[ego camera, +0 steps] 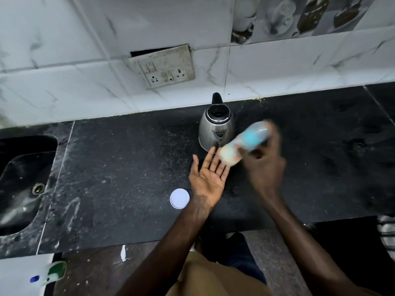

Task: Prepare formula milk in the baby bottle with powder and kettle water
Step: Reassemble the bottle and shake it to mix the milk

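Nearest me, the left hand [208,180] is lying open, palm up, over the dark speckled counter [119,167]. The right hand [266,161] is gripping the blurred, tilted baby bottle [254,135] just above the left fingertips. Beyond, the kettle [215,129] is standing by the tiled wall [85,92]; a sink [21,178] is sitting far left.

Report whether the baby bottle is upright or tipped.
Tipped. The right hand grips the baby bottle on a slant, pale end lowest, above the open left hand. Blur hides finer detail.
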